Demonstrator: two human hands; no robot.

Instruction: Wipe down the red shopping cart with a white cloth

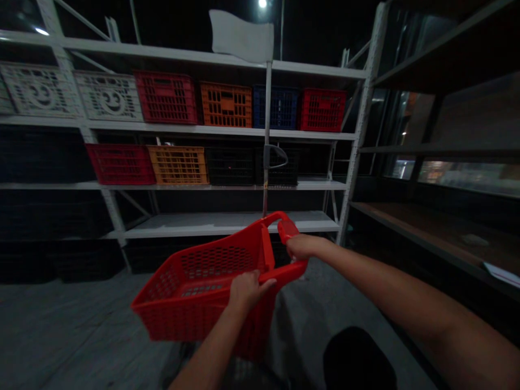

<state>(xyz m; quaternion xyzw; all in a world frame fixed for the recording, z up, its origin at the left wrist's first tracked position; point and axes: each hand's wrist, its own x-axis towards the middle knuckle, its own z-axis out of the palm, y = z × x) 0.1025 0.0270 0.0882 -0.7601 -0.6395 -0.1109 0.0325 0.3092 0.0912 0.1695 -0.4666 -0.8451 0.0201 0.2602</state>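
Observation:
A red plastic shopping cart (203, 322) stands in front of me, its basket pointing left and nothing visible inside. My left hand (246, 290) rests on the basket's near rim, fingers over the edge and thumb stretched along it to the right. At the cart's right end, my right hand (300, 246) is wrapped round the red handle. A grey pole carrying a pale flag-shaped sign (241, 37) rises behind the handle, with a dark loop (277, 157) partway up.
White metal shelving (227, 130) spans the background, holding white, red, orange, blue, yellow and black crates. Brown shelves (426, 227) line the right side. Grey floor (81, 336) lies below the cart. A dark rounded shape (359, 360) is at the bottom.

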